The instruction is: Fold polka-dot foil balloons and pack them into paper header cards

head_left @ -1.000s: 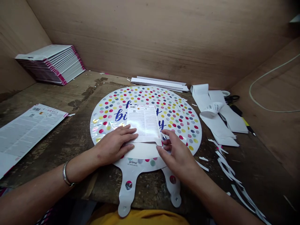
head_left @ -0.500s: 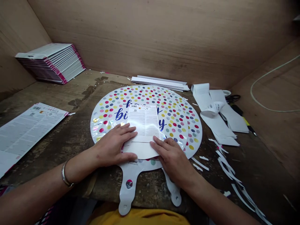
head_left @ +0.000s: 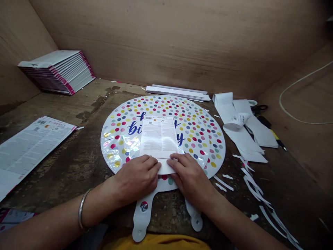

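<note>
A white card (head_left: 159, 137) printed with small text and a barcode lies over flat foil balloons (head_left: 119, 132) with coloured dots and blue lettering. My left hand (head_left: 139, 175), a bangle on its wrist, has its fingers curled over the card's lower left edge, thumb underneath. At the lower right edge, my right hand (head_left: 188, 175) grips the same card, fingers on top and thumb below. Two balloon tails (head_left: 142, 218) point towards me past the hands. Part of the lettering is hidden by the card.
Printed cards (head_left: 39, 146) lie at the left, and a stack of folded packs (head_left: 57, 71) stands behind them. White strips (head_left: 178, 92) rest by the back board. On the right are a curled label roll (head_left: 236, 119), scissors (head_left: 260, 108), a yellow-black cutter (head_left: 278, 139) and paper scraps (head_left: 255, 184).
My left hand has slid down from the card's left side to its lower edge, and its spread fingers have curled in. My right hand stays at the lower right with little movement.
</note>
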### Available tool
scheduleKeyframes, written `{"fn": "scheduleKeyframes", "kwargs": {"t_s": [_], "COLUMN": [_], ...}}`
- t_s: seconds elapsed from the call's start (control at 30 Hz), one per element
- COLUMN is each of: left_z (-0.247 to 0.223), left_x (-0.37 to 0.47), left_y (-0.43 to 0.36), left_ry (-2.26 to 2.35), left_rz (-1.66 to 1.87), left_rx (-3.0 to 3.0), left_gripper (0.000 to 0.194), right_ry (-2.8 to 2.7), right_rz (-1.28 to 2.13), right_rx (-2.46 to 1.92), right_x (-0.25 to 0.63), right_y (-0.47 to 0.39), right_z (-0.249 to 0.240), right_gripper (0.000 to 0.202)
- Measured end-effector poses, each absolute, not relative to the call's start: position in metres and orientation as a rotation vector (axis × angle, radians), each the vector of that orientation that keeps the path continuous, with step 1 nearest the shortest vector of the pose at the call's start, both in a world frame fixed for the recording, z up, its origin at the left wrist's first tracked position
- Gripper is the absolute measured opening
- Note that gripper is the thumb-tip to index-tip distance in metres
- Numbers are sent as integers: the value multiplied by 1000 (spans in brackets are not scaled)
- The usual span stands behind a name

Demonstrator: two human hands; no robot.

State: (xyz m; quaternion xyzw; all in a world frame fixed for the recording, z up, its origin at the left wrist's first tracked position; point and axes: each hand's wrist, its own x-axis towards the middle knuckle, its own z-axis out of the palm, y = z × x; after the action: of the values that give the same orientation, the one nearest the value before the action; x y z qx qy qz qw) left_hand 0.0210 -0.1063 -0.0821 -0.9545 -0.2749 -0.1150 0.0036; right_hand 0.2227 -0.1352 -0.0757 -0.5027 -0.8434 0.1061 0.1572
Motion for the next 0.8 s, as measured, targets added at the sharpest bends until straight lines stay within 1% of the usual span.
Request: {"fn": "scheduleKeyframes", "kwargs": {"t_s": [0.2, 0.37, 0.7, 0.8], "left_z": [-83, -88, -95, -93], "left_x": [20, 20, 20, 20], "left_y": [-106, -109, -107, -103], "left_ry": [-1043, -1028, -1077, -1283], "left_rz": [-264, -342, -458, -511], "left_rx": [-3018, -2981, -2979, -2987], "left_gripper": [17, 16, 17, 19], "right_ry": [-2265, -2217, -2223, -2201], "right_rz": [383, 433, 385, 409], "right_rx": [-1433, -1455, -1474, -1554], "right_x": [224, 222, 217, 215], "right_y": [-128, -129, -132, -126], "right_z": [-85, -87, -83, -80], "right_gripper": [29, 33, 19, 10]}}
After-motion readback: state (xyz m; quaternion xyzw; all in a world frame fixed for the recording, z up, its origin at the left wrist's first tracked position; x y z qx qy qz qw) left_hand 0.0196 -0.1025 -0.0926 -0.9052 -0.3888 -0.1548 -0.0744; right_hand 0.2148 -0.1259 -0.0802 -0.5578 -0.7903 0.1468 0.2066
